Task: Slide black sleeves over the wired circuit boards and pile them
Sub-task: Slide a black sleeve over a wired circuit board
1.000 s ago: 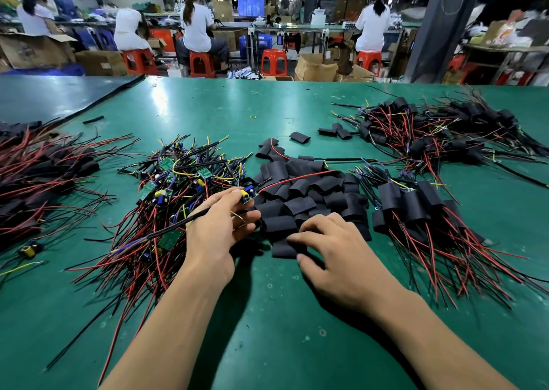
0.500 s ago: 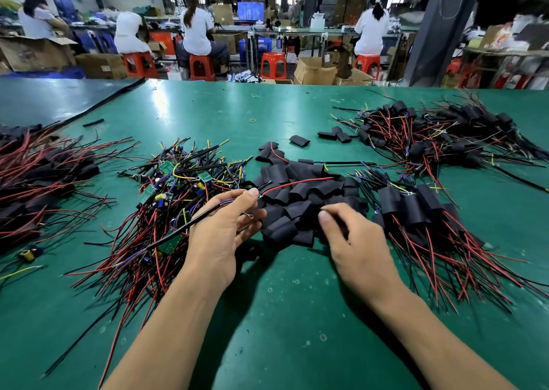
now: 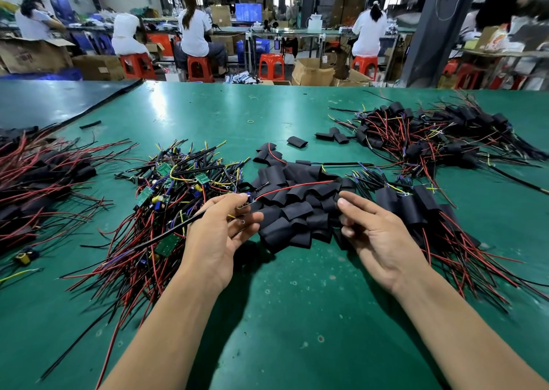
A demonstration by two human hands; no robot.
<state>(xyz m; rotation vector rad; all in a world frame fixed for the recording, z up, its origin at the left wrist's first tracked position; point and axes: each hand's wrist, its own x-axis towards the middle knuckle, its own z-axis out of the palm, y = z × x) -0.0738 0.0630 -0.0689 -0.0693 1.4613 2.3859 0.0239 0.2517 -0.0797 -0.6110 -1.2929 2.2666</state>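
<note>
Left hand pinches a wired board at the left edge of the sleeve heap | right hand curls at the heap's right edge; grasping a sleeve? cannot tell | best: pinch one sleeve open, feed wires first.

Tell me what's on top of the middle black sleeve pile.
A red wire lies across the top of the sleeve pile, running from the wired board pinched in the left hand. The right hand touches the pile's right edge. Anything buried under the sleeves is hidden.
</note>
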